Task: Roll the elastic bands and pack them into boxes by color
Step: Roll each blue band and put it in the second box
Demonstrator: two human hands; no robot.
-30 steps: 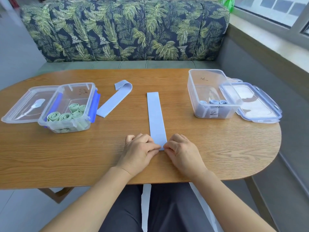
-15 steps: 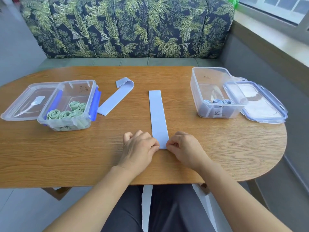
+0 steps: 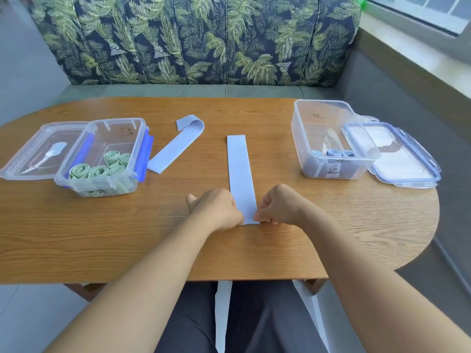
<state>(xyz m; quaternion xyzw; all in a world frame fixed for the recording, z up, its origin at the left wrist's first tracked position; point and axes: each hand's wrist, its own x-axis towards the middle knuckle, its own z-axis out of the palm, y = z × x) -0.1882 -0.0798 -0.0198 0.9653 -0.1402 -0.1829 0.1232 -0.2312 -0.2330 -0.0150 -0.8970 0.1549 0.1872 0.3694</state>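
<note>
Behind the oval wooden table (image 3: 102, 238) runs a bench with a palm-leaf print cushion (image 3: 198, 39), and a window sill lies along the right. A flat pale-blue elastic band (image 3: 240, 171) lies lengthwise in the middle of the table, its near end towards the front edge. The left hand (image 3: 215, 208) and the right hand (image 3: 279, 206) meet at that near end, fingers curled and pinching the band's two corners against the wood. A second pale-blue band (image 3: 175, 149), its far end folded over, lies slantwise towards the back left. Near the left edge stands a clear plastic box with blue side clips (image 3: 102, 156) holding several rolled green bands (image 3: 98, 170), with its clear lid (image 3: 38, 151) flat beside it, against the edge. Near the right edge stands a clear plastic box (image 3: 328, 138) holding rolled blue bands (image 3: 334, 152), its blue-rimmed lid (image 3: 397, 159) leaning at its right side. More pale strips (image 3: 221, 314) hang across the person's lap below the front edge.
</note>
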